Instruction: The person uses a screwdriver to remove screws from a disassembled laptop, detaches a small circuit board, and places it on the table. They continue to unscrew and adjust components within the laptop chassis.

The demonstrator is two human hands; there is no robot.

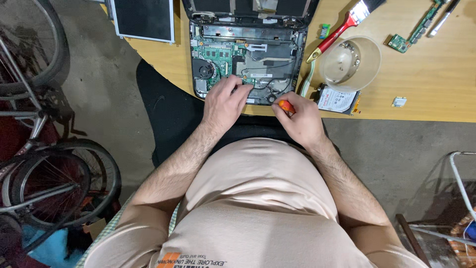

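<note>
Opened black laptop base [248,59] with its cover off, green circuit board and round fan exposed, lying at the near edge of the round pale wooden table [436,79]. Long axis running left to right; hinge side pointing away from the body, front edge toward the belly. Left hand [225,101] laid palm down on the front edge of the base, fingers curled loosely, fingertips touching the board near the fan, gripping nothing visible. Right hand [295,119] closed in a fist around an orange-handled screwdriver [284,105], just off the near right corner of the base; only the handle end showing, shaft hidden, direction of the tip impossible to tell.

To the right of the base: red-handled paintbrush [337,32] lying diagonally, clear round plastic bowl [350,62], silver hard drive [336,99] just beside the bowl, near the table edge. Further right, narrow green circuit strips [414,32] and a small white square card [399,101]. Detached dark screen panel [144,20] on the far left of the table.

Grey concrete floor below. Bicycle wheels [54,173] crowded at the left, metal frame [461,183] at the right. Table edge curving close against the torso; bare wood open on the right side.
</note>
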